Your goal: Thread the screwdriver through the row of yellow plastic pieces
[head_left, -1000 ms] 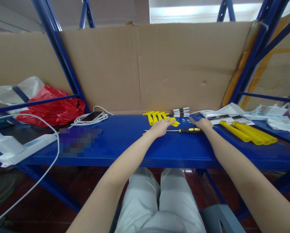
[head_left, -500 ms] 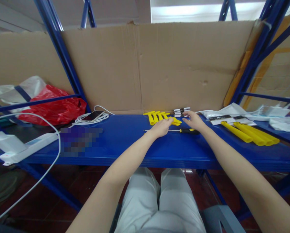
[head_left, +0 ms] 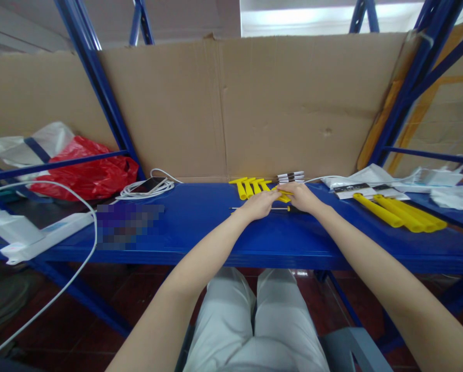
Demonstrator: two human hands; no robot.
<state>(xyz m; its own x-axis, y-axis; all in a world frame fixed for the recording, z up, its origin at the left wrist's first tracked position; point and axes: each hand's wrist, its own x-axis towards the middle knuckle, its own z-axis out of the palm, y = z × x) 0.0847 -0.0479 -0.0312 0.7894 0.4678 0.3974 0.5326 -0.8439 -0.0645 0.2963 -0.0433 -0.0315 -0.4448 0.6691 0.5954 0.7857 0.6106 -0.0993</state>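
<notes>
On glossy blue shelf (head_left: 200, 219) — hands (head_left: 259, 205) at yellow piece (head_left: 284, 198).

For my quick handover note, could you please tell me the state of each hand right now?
Left hand: closed, holding a yellow piece.
Right hand: at the same yellow piece; whether its grip is closed cannot be told.

On the blue metal shelf (head_left: 200, 227) before you, yellow T-shaped plastic parts (head_left: 249, 189) lie between the coiled white cable (head_left: 138, 195), left, and yellow plastic tubes (head_left: 398, 211), right.
</notes>
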